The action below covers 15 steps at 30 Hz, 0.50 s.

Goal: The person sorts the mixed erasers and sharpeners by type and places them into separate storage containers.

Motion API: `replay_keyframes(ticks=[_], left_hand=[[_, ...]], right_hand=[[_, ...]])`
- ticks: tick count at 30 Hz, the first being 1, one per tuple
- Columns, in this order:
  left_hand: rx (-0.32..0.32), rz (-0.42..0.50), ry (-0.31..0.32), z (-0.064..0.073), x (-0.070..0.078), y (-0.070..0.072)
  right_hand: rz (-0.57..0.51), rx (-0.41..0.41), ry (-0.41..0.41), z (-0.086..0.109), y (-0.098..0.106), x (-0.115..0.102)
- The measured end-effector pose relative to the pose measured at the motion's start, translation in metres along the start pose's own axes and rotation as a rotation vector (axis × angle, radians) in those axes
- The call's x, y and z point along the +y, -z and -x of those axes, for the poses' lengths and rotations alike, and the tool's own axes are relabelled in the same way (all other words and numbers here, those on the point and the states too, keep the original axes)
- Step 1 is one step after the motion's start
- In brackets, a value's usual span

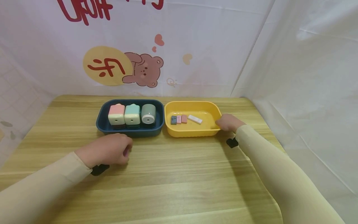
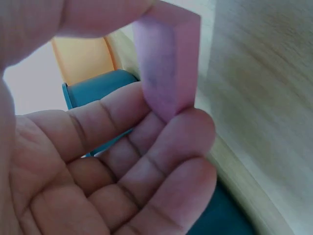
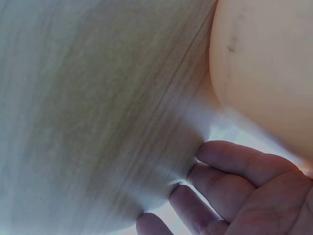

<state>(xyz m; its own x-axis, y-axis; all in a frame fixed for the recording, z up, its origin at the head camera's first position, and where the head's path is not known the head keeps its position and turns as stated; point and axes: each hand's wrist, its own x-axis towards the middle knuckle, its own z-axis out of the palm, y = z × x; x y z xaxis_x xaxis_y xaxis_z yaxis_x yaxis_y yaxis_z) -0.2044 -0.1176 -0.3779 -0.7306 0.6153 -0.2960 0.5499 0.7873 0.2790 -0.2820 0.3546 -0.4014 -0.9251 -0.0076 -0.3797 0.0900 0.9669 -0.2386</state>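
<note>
My left hand (image 1: 107, 149) is over the table just in front of the navy bin. In the left wrist view it pinches a pink eraser (image 2: 166, 63) between thumb and fingertips; the head view hides this eraser behind the hand. At the right end of the yellow bin (image 1: 193, 133), my right hand (image 1: 230, 123) grips the wall. The right wrist view shows its fingers (image 3: 225, 186) outside the wall, tips at the tabletop, with the thumb hidden behind the wall. Inside the yellow bin lie a dark eraser (image 1: 173, 120), two pinkish erasers (image 1: 184, 119) and a white eraser (image 1: 195, 119).
The navy bin (image 1: 134, 133) stands left of the yellow one, side by side. It holds a pink-topped pencil sharpener (image 1: 116, 116), a teal-topped pencil sharpener (image 1: 132, 115) and a grey rounded sharpener (image 1: 148, 114). Behind the wooden table (image 1: 173, 174) hangs a printed white cloth (image 1: 209, 40).
</note>
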Motion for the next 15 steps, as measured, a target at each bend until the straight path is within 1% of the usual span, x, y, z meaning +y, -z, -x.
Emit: replay_keyframes(ticks=[3,10,15], left_hand=[[0.006,0.002,-0.002,-0.0012,0.0008,0.0004],[0.05,-0.007,-0.029,-0.0018,0.0031,0.0021],[0.066,-0.004,-0.043,-0.0026,0.0048,0.0035]], right_hand=[[0.001,-0.004,-0.003,-0.0001,0.0001,0.0001],[0.002,0.001,-0.001,0.0,-0.0001,-0.0001],[0.012,0.008,0.005,0.0002,-0.0006,-0.0003]])
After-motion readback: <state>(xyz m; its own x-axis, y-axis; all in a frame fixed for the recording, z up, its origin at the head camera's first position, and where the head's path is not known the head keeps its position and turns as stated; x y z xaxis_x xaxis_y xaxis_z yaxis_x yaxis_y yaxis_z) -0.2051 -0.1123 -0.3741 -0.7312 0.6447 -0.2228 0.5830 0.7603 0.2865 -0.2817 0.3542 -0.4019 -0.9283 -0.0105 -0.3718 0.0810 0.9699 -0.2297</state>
